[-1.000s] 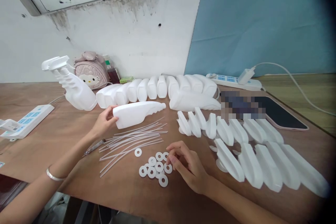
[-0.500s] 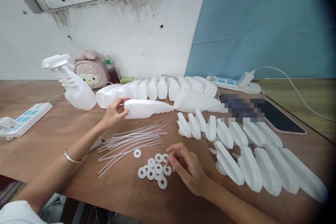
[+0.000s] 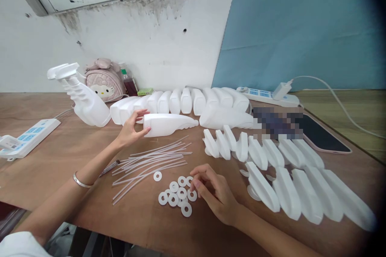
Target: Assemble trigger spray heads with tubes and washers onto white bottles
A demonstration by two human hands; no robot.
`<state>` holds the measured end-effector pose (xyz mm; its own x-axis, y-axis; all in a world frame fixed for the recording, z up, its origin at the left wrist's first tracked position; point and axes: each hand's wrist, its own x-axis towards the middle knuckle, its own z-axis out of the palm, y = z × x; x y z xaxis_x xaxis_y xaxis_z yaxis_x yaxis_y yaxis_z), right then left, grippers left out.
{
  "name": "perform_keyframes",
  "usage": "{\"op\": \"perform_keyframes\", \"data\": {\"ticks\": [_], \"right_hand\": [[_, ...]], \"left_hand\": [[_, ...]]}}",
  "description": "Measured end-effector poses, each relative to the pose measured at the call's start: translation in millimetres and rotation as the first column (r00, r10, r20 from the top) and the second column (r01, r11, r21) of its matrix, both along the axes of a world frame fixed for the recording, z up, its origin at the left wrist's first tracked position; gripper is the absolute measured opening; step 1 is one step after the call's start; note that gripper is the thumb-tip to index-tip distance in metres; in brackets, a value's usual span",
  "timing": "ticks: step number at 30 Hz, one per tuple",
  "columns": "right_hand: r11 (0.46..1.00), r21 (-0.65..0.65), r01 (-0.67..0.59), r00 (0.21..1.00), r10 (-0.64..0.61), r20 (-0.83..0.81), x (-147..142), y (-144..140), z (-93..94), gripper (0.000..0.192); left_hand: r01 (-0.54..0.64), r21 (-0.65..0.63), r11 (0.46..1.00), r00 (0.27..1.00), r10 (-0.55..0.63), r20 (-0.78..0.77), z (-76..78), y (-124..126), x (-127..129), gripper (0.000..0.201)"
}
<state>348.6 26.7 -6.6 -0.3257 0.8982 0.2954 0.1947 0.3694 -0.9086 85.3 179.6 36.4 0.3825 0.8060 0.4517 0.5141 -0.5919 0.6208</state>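
Observation:
My left hand [image 3: 132,128] grips the base end of a white plastic bottle [image 3: 169,124] lying on its side, thumb on the near side and fingers on the far side. The bottle's narrow ribbed neck points right, close to another lying bottle [image 3: 226,117]. My right hand [image 3: 215,190] rests on the table, fingers loosely curled and apart, with nothing visible in them. Its fingertips are beside a pile of white ring washers [image 3: 181,192]. Thin white plastic tubes [image 3: 153,160] lie between the hands. Several white sprayer shrouds [image 3: 288,196] lie in two rows on the right.
A row of white bottles [image 3: 175,102] lines the back. An assembled spray bottle [image 3: 87,100] stands tilted at left, near a pink bag [image 3: 104,82]. Power strips lie left [image 3: 33,136] and back right [image 3: 262,96]; a phone [image 3: 325,134] is at right.
My left hand has shifted very slightly on the bottle's base, its thumb a little further over the bottle. The right hand stays in place.

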Motion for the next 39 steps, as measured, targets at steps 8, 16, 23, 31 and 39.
{"op": "perform_keyframes", "data": {"ticks": [8,16,23,31,39], "right_hand": [[0.943,0.260,0.209,0.958,-0.251,0.137,0.5,1.8,0.6,0.006],[0.625,0.752,0.210,0.641,-0.669,0.377,5.6,6.8,5.9,0.024],[0.636,0.761,0.131,0.267,-0.761,0.591,9.3,18.6,-0.8,0.027],[0.609,0.793,0.011,0.415,-0.724,0.550,12.1,20.7,-5.3,0.029],[0.615,0.786,0.055,0.639,-0.627,0.446,8.8,11.0,-5.8,0.040]], "left_hand": [[0.039,0.390,0.920,0.997,-0.009,-0.077,18.4,-44.4,18.6,0.034],[0.616,-0.113,0.779,0.647,-0.583,-0.491,-9.4,-95.5,72.3,0.053],[0.612,-0.203,0.765,0.595,-0.614,-0.518,-22.8,-95.0,70.8,0.059],[0.550,-0.185,0.814,0.730,-0.577,-0.366,-33.4,-94.4,68.1,0.022],[0.496,-0.129,0.859,0.826,-0.512,-0.235,-40.0,-93.1,64.2,0.023]]}}
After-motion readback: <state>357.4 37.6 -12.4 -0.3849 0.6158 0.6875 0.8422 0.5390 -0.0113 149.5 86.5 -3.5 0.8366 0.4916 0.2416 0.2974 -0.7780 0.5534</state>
